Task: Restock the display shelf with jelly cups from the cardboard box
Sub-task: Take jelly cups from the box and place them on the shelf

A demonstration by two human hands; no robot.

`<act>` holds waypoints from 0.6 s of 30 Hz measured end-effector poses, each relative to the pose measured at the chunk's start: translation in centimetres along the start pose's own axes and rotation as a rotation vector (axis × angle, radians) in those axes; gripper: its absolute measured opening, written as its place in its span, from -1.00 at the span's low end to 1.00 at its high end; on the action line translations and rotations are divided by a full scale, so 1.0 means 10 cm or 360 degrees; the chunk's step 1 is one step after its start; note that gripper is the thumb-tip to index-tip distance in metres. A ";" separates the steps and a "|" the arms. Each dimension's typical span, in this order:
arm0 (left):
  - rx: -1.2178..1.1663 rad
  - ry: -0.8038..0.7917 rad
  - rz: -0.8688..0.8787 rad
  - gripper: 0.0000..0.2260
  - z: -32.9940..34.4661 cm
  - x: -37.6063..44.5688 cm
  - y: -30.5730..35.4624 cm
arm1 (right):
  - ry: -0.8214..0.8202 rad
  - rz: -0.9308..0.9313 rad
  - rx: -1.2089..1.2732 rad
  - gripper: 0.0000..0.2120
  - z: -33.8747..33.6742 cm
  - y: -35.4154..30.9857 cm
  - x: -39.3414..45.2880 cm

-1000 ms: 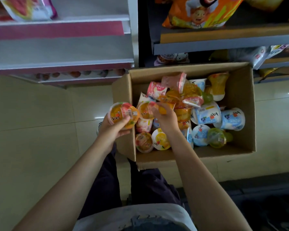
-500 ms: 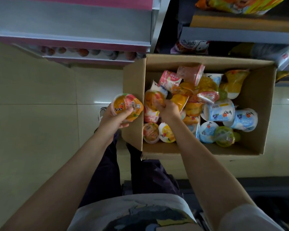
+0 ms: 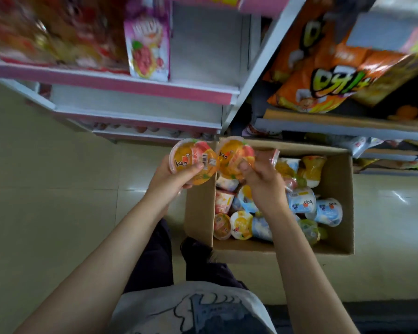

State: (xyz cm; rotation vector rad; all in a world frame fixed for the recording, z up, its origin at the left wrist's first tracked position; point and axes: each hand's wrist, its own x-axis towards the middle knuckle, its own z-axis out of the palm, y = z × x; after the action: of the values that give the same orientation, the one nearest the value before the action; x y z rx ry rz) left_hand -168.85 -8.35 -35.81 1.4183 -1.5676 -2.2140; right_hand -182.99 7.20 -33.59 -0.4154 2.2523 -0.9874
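While the cardboard box sits open on the tile floor, it holds a jumble of jelly cups: white/blue, yellow & orange ones, lying every which way. Above box's near-left corner, left hand grips an orange jelly cup, thumb across its lid. Right hand, over the box, pinches a 2nd orange cup, touching the 1st. Beyond the box: pink-edged display shelf w/ a pink snack pouch; orange chip bags to its right.

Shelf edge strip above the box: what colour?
Pink, along the shelf edge strip; clear in the head view.
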 end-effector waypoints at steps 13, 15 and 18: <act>0.0123 0.0233 0.1323 -0.54 -1.19 -0.69 3.10 | 0.0286 -0.0933 0.0382 -0.76 -0.63 -3.15 -0.09; 0.0272 0.0408 0.1370 -0.53 -1.42 -0.57 3.34 | 0.0295 -0.0913 0.0390 -0.74 -0.52 -3.46 0.10; 0.0733 0.0660 0.1422 -0.55 -1.69 -0.37 3.46 | 0.0253 -0.0827 0.0313 -0.71 -0.33 -3.75 0.35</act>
State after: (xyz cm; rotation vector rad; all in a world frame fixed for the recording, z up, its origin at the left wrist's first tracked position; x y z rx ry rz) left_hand -169.09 -34.64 -7.47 0.8590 -2.0423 -1.0352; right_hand -186.61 -17.84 -5.51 -0.8881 2.2001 -1.5359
